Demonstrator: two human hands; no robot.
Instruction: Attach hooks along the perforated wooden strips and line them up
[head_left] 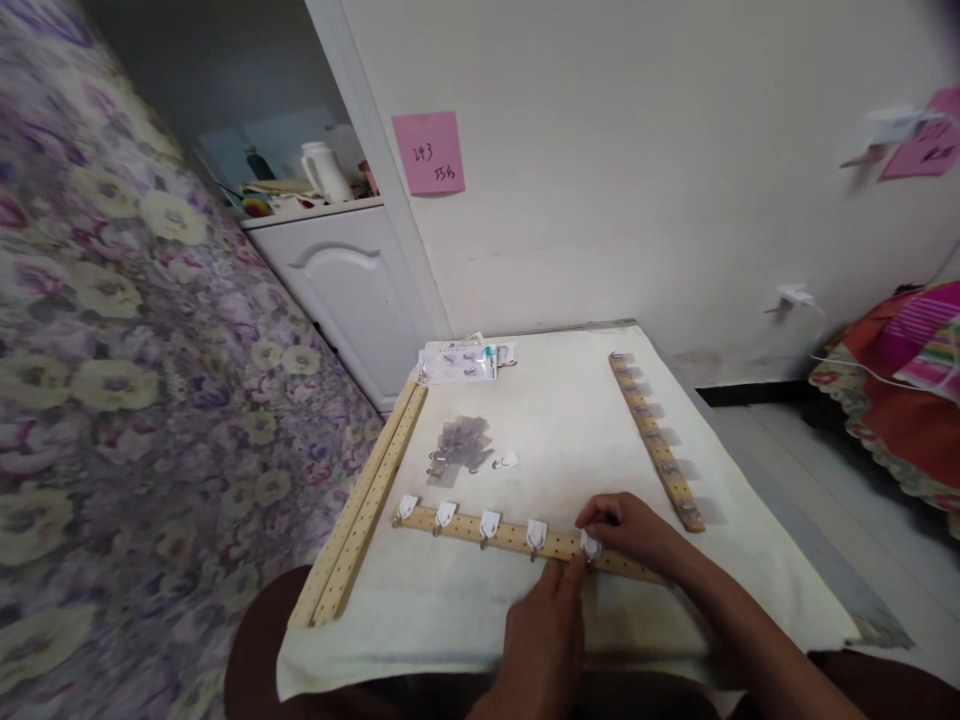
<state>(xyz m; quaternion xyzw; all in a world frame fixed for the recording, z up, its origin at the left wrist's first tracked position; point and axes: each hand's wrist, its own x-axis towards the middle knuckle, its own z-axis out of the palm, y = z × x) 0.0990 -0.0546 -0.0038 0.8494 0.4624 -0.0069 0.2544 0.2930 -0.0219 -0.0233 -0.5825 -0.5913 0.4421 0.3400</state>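
Across the near part of the table lies a perforated wooden strip [510, 534], with several white adhesive hooks [490, 525] spaced along it. My right hand [630, 527] curls over the strip, its fingertips closed on the white hook [590, 545] farthest right. From the near side my left hand [546, 630] reaches in with outstretched fingers, their tips at the lower edge of that hook and the strip. Those fingers partly hide the hook's metal end. My right forearm covers part of the strip's right end. A loose white hook [510, 460] rests beyond the strip.
Several clear-backed hooks [459, 445] form a pile at left centre. Bare perforated strips [367, 510] run along the left edge; another strip with hooks [656, 440] lies right. Hook packaging [457, 363] is at the back left. A floral curtain [150, 380] hangs left, a wall [570, 180] stands behind.
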